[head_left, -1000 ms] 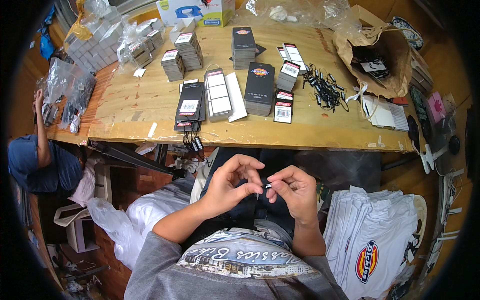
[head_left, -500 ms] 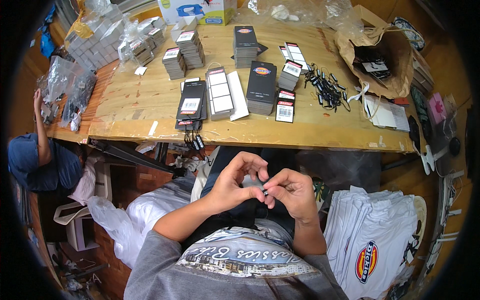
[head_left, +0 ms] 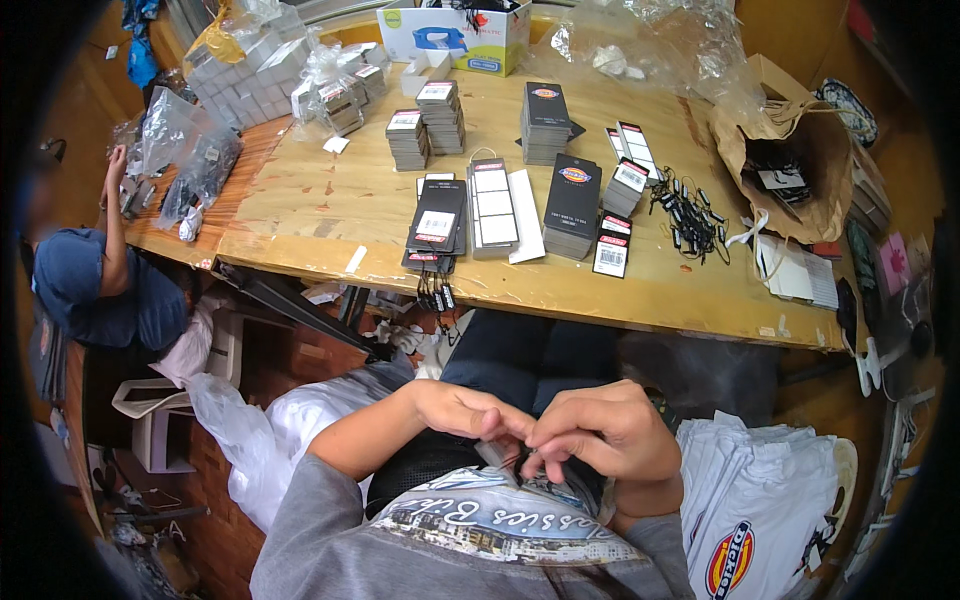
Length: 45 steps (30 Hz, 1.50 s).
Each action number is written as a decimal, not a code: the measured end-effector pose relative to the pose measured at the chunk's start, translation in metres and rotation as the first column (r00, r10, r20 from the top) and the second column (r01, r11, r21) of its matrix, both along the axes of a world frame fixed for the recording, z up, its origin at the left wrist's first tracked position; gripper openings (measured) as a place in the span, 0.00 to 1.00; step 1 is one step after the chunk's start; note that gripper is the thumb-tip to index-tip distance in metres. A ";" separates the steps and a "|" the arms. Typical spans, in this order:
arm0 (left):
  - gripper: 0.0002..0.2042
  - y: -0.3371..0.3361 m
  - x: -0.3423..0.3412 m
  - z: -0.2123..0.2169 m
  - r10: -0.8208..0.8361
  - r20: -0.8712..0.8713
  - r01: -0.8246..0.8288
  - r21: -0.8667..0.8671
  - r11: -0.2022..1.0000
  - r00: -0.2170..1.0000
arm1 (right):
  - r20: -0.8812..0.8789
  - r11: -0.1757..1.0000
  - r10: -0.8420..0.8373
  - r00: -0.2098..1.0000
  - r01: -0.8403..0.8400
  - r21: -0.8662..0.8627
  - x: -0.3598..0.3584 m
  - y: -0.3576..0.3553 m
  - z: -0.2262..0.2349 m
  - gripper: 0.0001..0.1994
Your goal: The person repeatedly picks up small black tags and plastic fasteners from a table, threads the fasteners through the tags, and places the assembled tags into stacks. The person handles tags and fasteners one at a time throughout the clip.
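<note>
While stacks of black hang tags (head_left: 571, 203) are sitting on the desk (head_left: 330, 200) in the upper middle, the left hand (head_left: 462, 410) and right hand (head_left: 608, 436) are pinching together, low in the frame, what seems a small grey tag (head_left: 497, 453).

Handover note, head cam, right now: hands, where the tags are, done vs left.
Left hand and right hand: fingertips pinched together on one small tag, close to the chest, over the lap.
Wooden table: stacks of black tags, a stack hanging off the front edge, a loose pile of black string loops.
Folded white shirts by the right knee.
Done: cannot tell which stacks are finished.
Left: the tag in hand; likely the loose loops.
</note>
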State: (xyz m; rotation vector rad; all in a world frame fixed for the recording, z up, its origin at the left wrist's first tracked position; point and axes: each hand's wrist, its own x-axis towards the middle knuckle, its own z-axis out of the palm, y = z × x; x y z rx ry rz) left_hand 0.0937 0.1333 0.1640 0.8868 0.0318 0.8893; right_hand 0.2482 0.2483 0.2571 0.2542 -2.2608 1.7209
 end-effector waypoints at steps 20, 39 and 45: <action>0.08 -0.072 -0.083 0.087 0.420 0.077 0.017 0.989 -0.145 -0.904 | -0.271 0.975 0.009 0.963 0.051 0.217 -0.058 -0.045 -0.039 0.10; 0.20 0.037 -0.112 0.076 0.682 -0.361 -0.253 0.932 0.258 -0.636 | -0.224 0.173 -0.634 0.740 0.418 0.892 -0.106 0.105 0.023 0.21; 0.44 0.101 -0.156 0.045 0.617 -0.431 -0.123 0.870 0.477 -0.658 | 0.271 0.241 -0.749 0.605 -0.131 0.961 -0.161 0.136 0.021 0.38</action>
